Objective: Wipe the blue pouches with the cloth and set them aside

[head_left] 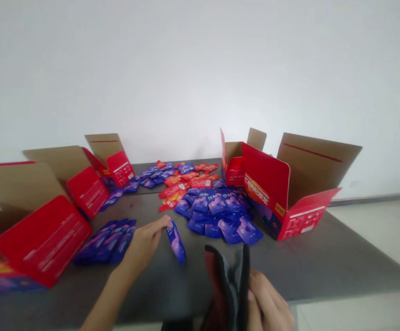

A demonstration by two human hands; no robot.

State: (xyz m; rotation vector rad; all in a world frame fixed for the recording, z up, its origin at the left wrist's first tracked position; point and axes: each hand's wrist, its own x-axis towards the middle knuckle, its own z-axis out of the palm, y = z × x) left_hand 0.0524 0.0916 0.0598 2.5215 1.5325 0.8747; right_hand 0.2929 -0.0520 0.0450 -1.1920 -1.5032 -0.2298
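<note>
My left hand (150, 235) pinches a blue-purple sachet (176, 241) by its upper end, and the sachet hangs tilted above the table. At the bottom right, my right hand (267, 301) grips the side of a dark red and black cloth piece (225, 287) with a grey inner face. Its top edges stand apart, and its lower part runs out of view; I cannot make out what kind of thing it is. Left of my left forearm lies a row of overlapping blue-purple sachets (108, 241). A heap of similar sachets (216, 209) is beyond my hands.
Red sachets (175, 191) lie mixed with blue ones farther back on the dark table (172, 294). Open red cartons stand on both sides: a near left one (44, 239), others behind it, a large right one (265, 188) and another (234, 171) behind. A pale wall (186, 78) closes off the back.
</note>
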